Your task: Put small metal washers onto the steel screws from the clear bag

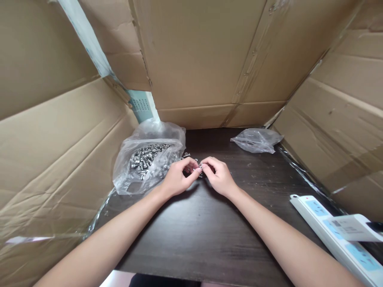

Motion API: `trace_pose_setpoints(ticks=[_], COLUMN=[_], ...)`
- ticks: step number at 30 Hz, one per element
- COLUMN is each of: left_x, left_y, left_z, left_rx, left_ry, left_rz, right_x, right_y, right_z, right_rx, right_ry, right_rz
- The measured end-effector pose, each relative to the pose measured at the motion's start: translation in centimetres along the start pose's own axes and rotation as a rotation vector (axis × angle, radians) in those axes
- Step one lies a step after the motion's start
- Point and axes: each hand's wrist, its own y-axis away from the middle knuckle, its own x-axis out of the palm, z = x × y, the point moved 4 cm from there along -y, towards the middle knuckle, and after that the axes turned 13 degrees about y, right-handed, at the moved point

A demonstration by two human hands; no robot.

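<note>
Pinching a small metal part (200, 167) in the head view, fingertips of my left hand (183, 176) and right hand (220, 174) narrow on it | part just right of the plastic bag (120, 171), over the table (185, 235) | room between my forearms (128, 227) to the front edge (167, 276), and rightward to the power strip (329, 228) | cardboard walls (203, 59) bounding left, far, right

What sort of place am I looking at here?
Probably a makeshift workstation: cardboard walls stand around a dark tabletop, where an open plastic bag of small metal parts lies beside the left hand.
</note>
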Motion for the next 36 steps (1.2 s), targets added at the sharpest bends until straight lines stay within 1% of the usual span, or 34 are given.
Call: trace_pose_setpoints(ticks=[7, 18, 23, 30, 33, 36], left_x=[0.06, 0.13, 0.08, -0.47, -0.68, -0.77], left_y=[0.13, 0.04, 0.07, 0.0, 0.02, 0.07], left_z=[-0.01, 0.2, 0.21, 0.19, 0.25, 0.33], left_rx=[0.021, 0.006, -0.018, -0.002, -0.006, -0.002], left_ry=[-0.022, -0.012, -0.003, 0.068, 0.014, -0.038], left_rz=[0.0, 0.012, 0.017, -0.044, -0.071, -0.07], right_x=[-0.02, -0.02, -0.09, -0.07, -0.07, -0.13], right_y=[0.0, 0.02, -0.05, -0.07, -0.09, -0.11], right_z=[0.18, 0.25, 0.24, -0.2, -0.16, -0.07], right_rx=[-0.015, -0.006, 0.012, 0.087, 0.086, 0.083], right_ry=[0.0, -0.001, -0.035, -0.071, -0.06, -0.053], right_rz=[0.014, 0.019, 0.023, 0.026, 0.03, 0.027])
